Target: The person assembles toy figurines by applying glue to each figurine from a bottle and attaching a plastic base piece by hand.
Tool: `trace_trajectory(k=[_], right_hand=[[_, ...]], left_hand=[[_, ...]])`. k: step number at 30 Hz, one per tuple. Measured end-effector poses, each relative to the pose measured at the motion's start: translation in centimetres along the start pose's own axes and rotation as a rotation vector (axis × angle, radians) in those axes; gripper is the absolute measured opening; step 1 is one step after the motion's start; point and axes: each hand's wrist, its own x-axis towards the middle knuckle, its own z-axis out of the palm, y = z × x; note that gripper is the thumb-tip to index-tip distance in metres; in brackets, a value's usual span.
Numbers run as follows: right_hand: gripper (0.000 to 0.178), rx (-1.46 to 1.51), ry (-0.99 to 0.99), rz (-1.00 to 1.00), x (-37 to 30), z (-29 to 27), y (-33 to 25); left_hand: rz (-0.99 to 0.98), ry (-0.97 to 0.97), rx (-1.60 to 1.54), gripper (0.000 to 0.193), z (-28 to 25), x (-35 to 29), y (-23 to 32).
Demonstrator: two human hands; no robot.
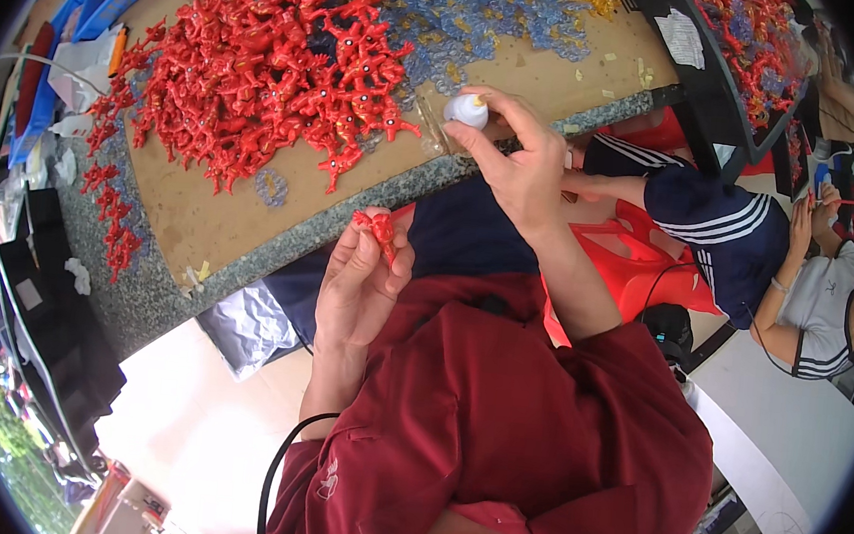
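Observation:
Between the thumb and fingers of my left hand [354, 281] is a small red plastic figure [378, 231], held just off the table's near edge. My right hand [523, 164] grips a small white squeeze bottle [466, 111] above the table edge, its tip pointing away from my palm. A big heap of similar red figures [252, 73] covers the left and middle of the brown board [190, 218]. Beyond it and to the right spreads a pile of clear bluish plastic pieces [486, 21]. One clear ring-shaped piece [272, 188] lies alone on the board near its front.
A black crate [698, 78] with red and bluish pieces stands at the right. Past it, co-workers sit, one in a navy striped sleeve [716, 225], near a red plastic chair [639, 254]. Blue trays [62, 63] and papers fill the far left. Stray red figures [115, 217] lie along the speckled tabletop.

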Motion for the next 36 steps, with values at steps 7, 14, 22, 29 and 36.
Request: trace_trajectory(k=[7, 14, 22, 29, 36], right_hand=[[0.022, -0.033, 0.131, 0.031, 2.9, -2.9, 0.4], [0.024, -0.396, 0.01, -0.295, 7.7, -2.2, 2.0], [0.021, -0.367, -0.07, -0.29, 7.1, -3.0, 1.3], [0.021, 0.32, -0.032, 0.17, -0.5, -4.6, -1.4], [0.023, 0.47, -0.199, 0.289, -5.3, -3.3, -2.9]], left_hand=[[-0.008, -0.009, -0.016, 0.024, -0.2, 0.4, 0.1], [-0.036, -0.023, 0.027, 0.025, 0.2, 0.7, -0.1], [-0.025, -0.007, 0.029, 0.025, -0.2, 0.4, -0.2], [-0.093, -0.114, -0.002, 0.026, 1.2, 1.1, -0.7], [-0.174, -0.201, 0.001, 0.024, 1.9, 2.0, -2.2]])
